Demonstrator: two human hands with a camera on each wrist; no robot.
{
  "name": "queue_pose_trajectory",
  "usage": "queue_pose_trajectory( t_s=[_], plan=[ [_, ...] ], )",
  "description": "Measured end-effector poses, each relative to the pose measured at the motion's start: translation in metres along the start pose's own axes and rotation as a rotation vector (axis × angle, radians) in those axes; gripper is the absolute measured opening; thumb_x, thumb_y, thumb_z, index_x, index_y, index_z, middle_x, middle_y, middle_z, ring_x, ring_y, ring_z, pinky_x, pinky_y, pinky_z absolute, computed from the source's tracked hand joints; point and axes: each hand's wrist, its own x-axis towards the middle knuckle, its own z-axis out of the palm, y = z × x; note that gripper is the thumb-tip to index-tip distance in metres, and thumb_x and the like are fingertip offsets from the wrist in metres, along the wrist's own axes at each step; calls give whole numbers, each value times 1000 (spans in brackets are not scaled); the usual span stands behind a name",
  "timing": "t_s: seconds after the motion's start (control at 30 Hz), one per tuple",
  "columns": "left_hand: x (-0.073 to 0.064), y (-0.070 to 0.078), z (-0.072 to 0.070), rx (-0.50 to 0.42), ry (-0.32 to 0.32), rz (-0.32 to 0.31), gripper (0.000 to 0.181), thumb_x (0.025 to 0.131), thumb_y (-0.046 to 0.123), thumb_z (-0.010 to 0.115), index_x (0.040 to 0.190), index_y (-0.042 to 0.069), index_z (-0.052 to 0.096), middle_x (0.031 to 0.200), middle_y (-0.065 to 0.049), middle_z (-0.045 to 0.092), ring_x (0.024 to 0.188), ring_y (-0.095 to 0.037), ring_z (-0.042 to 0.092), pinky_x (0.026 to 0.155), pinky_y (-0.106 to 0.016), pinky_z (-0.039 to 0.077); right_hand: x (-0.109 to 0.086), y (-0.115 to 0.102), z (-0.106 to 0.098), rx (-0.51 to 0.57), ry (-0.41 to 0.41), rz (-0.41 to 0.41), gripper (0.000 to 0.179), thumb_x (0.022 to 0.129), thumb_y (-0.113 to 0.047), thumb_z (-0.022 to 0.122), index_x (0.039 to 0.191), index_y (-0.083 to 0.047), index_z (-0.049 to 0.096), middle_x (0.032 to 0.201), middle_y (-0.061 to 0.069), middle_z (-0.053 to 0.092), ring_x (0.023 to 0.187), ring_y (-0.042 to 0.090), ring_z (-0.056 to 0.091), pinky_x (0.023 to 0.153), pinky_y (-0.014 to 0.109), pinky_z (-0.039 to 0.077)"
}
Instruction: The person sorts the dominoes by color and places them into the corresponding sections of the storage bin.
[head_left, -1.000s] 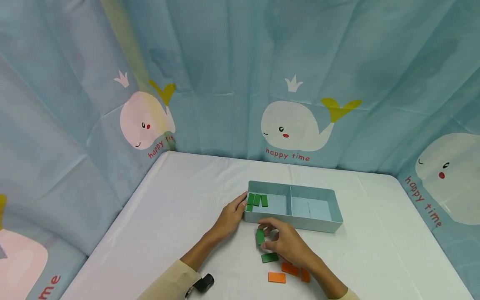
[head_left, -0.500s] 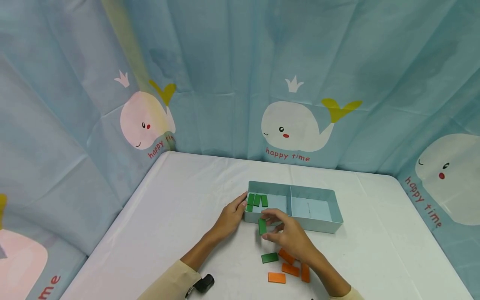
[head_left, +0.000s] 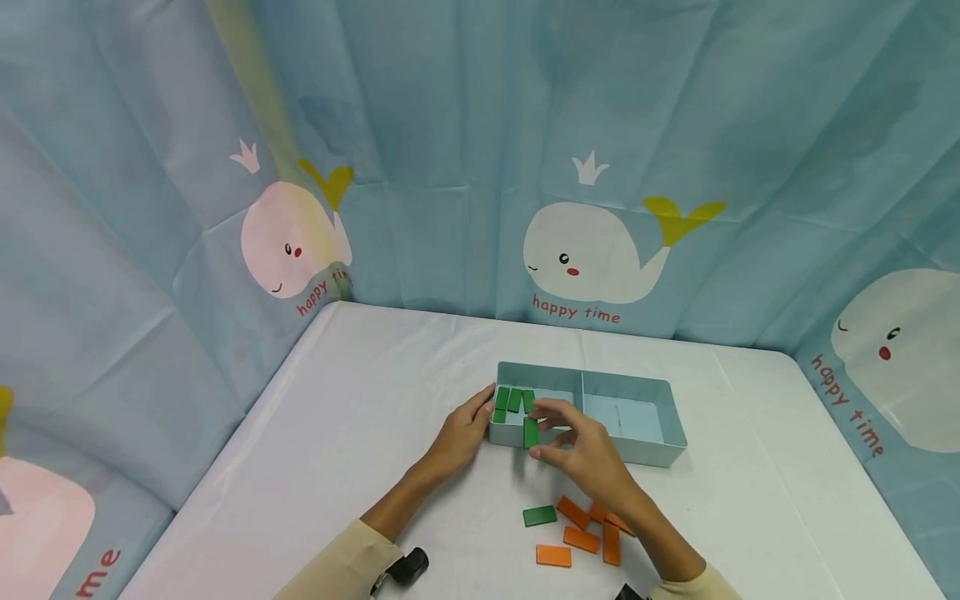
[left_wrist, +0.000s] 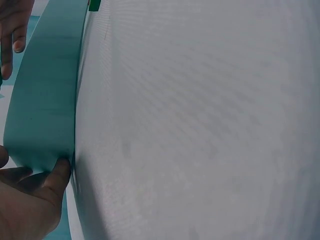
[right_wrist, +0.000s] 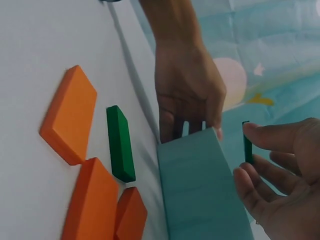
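Observation:
A light blue two-part box [head_left: 637,454] stands on the table. My left hand [head_left: 459,435] grips its left end, thumb and fingers at the end wall, as the left wrist view [left_wrist: 35,200] also shows. My right hand [head_left: 585,448] pinches a green rectangular block [head_left: 531,433] between thumb and fingers, upright at the box's near wall in the head view. Several green blocks [head_left: 513,400] lie in the left compartment. Another green block [right_wrist: 120,142] lies on the table before the box, beside several orange blocks [right_wrist: 70,115], some partly behind my right forearm.
A divider [head_left: 582,402] splits the box; a thin mark shows on the right compartment's floor. A black device [head_left: 408,567] is at my left sleeve. Behind the white table [head_left: 375,375] hangs a blue curtain [head_left: 435,167] with whale prints.
My right hand has carried the green block up and away from me, from the table before the box to its near wall. More orange blocks show beneath the forearm. My left hand has stayed put.

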Motion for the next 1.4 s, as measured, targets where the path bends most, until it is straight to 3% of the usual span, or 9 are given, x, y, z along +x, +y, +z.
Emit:
queue_pose_trajectory(
  t_s=[0.2, 0.6, 0.83, 1.13, 1.4],
  plan=[
    [1, 0, 0, 1, -12, 4, 53, 117, 28, 41, 164, 3, 38, 167, -14, 42, 156, -36, 36, 128, -55, 32, 6, 1, -1, -7, 30, -21, 64, 90, -9, 86, 147, -16, 60, 132, 3, 72, 118, 29, 68, 89, 29, 62],
    [1, 1, 1, -1, -16, 4, 53, 117, 28, 41, 164, 3, 37, 167, -13, 41, 156, -35, 35, 128, -54, 31, 14, 7, -2, -31, 54, -33, 61, 92, -11, 85, 147, -13, 60, 133, 8, 72, 117, 27, 68, 91, 29, 62],
    [0, 1, 1, 14, -12, 2, 53, 117, 29, 40, 164, 3, 38, 167, -14, 42, 156, -35, 36, 128, -54, 31, 21, 8, -1, -13, 55, -19, 61, 92, -9, 85, 147, -14, 60, 135, 13, 71, 117, 26, 68, 90, 27, 62],
    [-1, 3, 0, 16, -9, 0, 53, 117, 29, 40, 164, 3, 38, 167, -14, 42, 156, -35, 36, 128, -54, 31, 33, 13, -1, -33, 51, -2, 62, 91, -7, 85, 147, -13, 60, 135, 10, 72, 117, 27, 69, 91, 30, 62],
    [-2, 4, -1, 11, -17, 4, 53, 117, 27, 40, 164, 3, 38, 167, -15, 41, 156, -35, 37, 128, -53, 31, 42, 13, 0, -50, 28, 40, 62, 91, -5, 84, 148, -7, 59, 136, 11, 71, 117, 25, 69, 92, 31, 62]
  ],
)
